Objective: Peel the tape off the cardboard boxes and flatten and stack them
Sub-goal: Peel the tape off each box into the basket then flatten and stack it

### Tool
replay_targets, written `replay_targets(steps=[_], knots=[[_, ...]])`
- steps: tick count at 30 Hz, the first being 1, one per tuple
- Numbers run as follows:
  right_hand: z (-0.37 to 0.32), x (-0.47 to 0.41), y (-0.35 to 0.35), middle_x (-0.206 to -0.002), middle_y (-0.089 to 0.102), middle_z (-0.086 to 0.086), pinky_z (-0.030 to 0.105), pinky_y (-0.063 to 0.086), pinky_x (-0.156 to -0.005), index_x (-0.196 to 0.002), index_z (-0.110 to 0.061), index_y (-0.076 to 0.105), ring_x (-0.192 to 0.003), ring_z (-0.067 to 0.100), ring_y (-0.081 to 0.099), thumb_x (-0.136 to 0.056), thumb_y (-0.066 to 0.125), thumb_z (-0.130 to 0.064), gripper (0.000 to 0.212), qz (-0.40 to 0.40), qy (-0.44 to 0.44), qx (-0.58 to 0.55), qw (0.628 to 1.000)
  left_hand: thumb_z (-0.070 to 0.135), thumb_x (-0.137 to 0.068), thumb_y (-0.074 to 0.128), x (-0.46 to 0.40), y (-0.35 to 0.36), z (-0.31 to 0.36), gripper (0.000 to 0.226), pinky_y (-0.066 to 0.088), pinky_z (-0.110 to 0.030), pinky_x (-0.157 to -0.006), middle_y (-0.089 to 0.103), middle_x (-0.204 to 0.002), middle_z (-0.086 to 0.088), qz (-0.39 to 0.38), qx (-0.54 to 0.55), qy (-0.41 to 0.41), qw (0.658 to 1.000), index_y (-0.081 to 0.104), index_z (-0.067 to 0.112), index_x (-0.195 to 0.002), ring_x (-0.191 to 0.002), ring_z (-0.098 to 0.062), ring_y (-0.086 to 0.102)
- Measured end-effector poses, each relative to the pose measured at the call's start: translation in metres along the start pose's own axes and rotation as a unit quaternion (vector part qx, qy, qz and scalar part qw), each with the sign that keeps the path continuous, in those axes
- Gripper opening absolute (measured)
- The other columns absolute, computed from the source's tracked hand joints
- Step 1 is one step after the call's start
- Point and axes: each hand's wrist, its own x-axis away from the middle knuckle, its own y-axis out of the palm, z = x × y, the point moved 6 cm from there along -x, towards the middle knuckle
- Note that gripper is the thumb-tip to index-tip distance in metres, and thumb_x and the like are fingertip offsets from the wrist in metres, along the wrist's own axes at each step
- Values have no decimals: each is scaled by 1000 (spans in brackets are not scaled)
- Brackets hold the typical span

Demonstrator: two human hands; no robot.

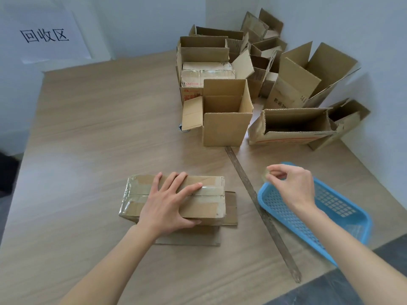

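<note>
A taped cardboard box [204, 208] lies near the front of the wooden table [99, 139], resting on a flattened cardboard sheet [231, 208]. Clear tape runs along its top seam and wraps its left end. My left hand [169, 201] rests flat on top of the box, fingers spread, thumb against its front side. My right hand [293, 186] hovers above a blue plastic basket [343, 208], pinching a small crumpled piece of clear tape [267, 172] between thumb and fingertips.
Several open cardboard boxes [226, 113] crowd the far right corner of the table against the wall. A long metal ruler [262, 212] lies diagonally between the taped box and the basket. A paper sign [44, 36] hangs on the left wall.
</note>
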Motion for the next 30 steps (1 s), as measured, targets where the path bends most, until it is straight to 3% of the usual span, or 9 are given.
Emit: replay_targets(steps=[4, 9, 13, 17, 21, 24, 28, 30], knots=[[48, 23, 15, -87, 77, -6, 37, 56, -80, -98, -25, 79, -86, 19, 71, -84, 79, -17, 16, -50, 49, 87, 994, 90, -61, 58, -6, 2, 3, 98, 18, -60, -121, 42, -153, -2, 4, -7, -2, 1000, 42, 47, -147, -145, -25, 35], [78, 28, 38, -102, 75, 3, 34, 52, -80, -95, -20, 79, -100, 28, 67, -84, 69, -3, 23, -143, 91, 160, 972, 91, -62, 57, -6, 7, 3, 99, 17, -60, -121, 39, -156, -2, -5, -13, -7, 1000, 38, 48, -149, -148, -26, 32], [76, 16, 41, -105, 56, 0, 37, 47, -72, -86, -19, 78, -97, 30, 59, -86, 72, -4, 16, -164, 82, 188, 965, 91, -62, 56, -6, 7, 4, 100, 15, -60, -122, 37, -158, -2, -10, -14, -11, 1000, 37, 48, -150, -149, -26, 31], [80, 15, 38, -103, 71, 6, 37, 54, -76, -101, -18, 77, -100, 33, 65, -88, 65, -2, 24, -141, 94, 193, 967, 92, -63, 55, -6, 7, 5, 101, 14, -60, -122, 36, -159, -2, -19, -17, -11, 1000, 35, 48, -151, -150, -26, 29], [90, 20, 37, -99, 75, 5, 37, 55, -83, -112, -18, 76, -100, 29, 66, -89, 70, -7, 26, -146, 106, 160, 971, 91, -63, 56, -8, 6, 6, 101, 15, -60, -122, 37, -158, -2, -18, -16, -8, 1000, 37, 47, -151, -150, -26, 30], [92, 20, 35, -100, 76, 5, 42, 55, -91, -133, -14, 65, -111, 31, 64, -91, 70, -7, 43, -175, 105, 152, 967, 90, -62, 58, -8, 6, 6, 101, 15, -60, -122, 38, -157, -2, -17, -16, -7, 1000, 38, 46, -151, -149, -26, 31], [86, 22, 38, -114, 75, 3, 42, 53, -97, -143, -14, 56, -124, 32, 58, -90, 53, 6, 58, -232, 75, 176, 954, 90, -62, 58, -7, 6, 6, 100, 17, -61, -121, 39, -156, -2, -11, -11, -6, 1000, 39, 46, -149, -148, -26, 31], [84, 23, 38, -123, 72, 2, 40, 51, -101, -145, -16, 56, -126, 30, 57, -89, 55, 3, 59, -250, 56, 182, 949, 90, -62, 58, -7, 5, 7, 99, 17, -61, -121, 40, -155, -2, -8, -9, -6, 1000, 40, 45, -149, -147, -26, 32]])
